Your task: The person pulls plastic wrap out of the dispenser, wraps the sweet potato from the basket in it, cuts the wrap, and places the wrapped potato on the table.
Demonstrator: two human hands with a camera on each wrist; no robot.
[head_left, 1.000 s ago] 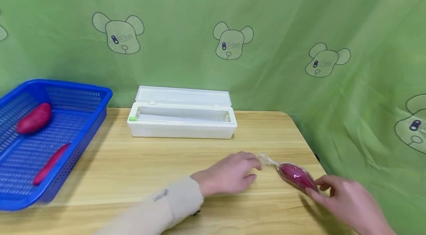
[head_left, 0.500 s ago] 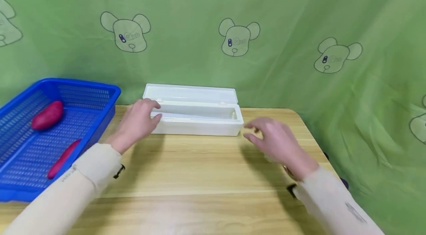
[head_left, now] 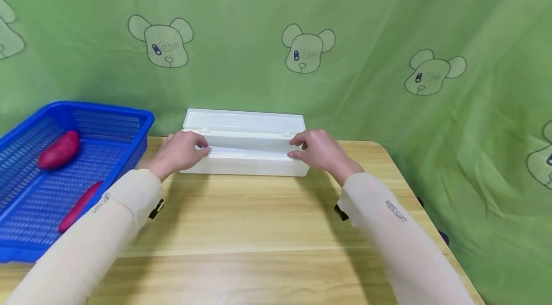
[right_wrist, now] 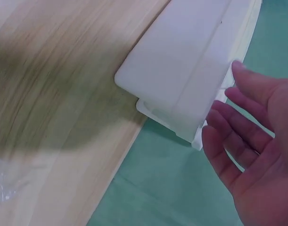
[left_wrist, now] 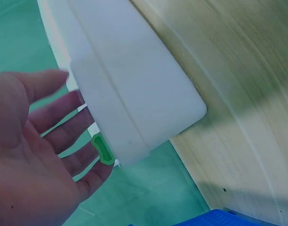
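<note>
I have my left hand [head_left: 181, 150] and right hand [head_left: 316, 150], fingers spread, at the open white box [head_left: 246, 149], seemingly reaching for film; next, pinch its edge.

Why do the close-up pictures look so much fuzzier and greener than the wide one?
Head view: sharp, evenly lit, soft shadows under the arms on the table. Left wrist view: box and left hand soft, teal cast. Right wrist view: table grain smeared, right hand blurred.

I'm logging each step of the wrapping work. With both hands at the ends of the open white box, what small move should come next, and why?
Probably pinching the film edge and drawing it forward. The left hand and right hand rest at the two ends of the white box, its lid stands open, and the fingers look relaxed, gripping nothing yet.
</note>
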